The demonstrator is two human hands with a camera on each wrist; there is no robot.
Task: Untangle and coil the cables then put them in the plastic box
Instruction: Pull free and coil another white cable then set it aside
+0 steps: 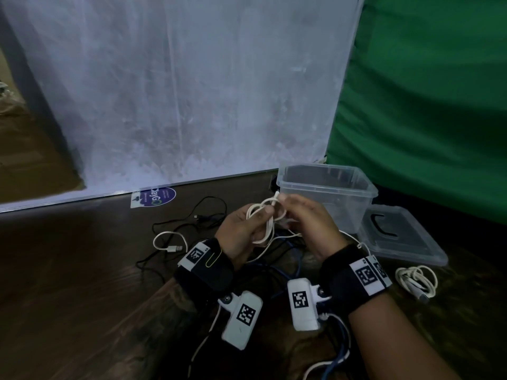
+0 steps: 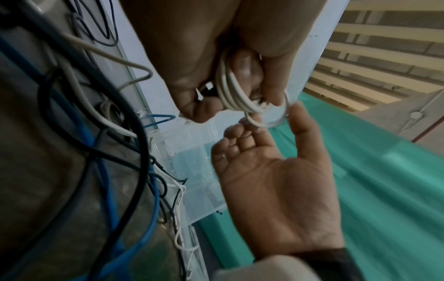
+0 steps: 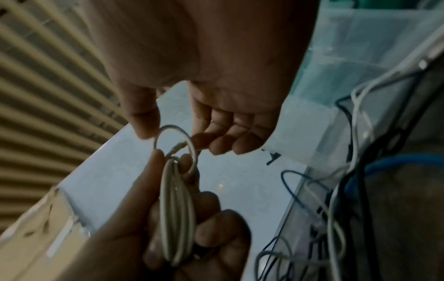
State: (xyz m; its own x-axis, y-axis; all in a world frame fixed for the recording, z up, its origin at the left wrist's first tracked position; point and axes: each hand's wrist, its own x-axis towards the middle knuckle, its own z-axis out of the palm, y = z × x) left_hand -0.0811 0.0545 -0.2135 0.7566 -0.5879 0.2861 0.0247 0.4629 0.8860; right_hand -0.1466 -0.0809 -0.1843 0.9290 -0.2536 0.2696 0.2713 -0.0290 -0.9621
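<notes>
Left hand [image 1: 241,231] grips the white coil [image 1: 264,223], long axis 12-to-6; right hand [image 1: 307,220] pinches its tail; box [image 1: 329,198] lies nearer the right hand, at 1 o'clock.

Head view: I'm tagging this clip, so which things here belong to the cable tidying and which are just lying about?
Part of the job:
- white cable coil, gripped by left hand, right hand pinching its loop
- clear plastic box
- coiled white cable on the floor
- loose black cable
- loose white USB cable

Lying about:
- clear box lid
- purple round sticker
- green cloth
</notes>
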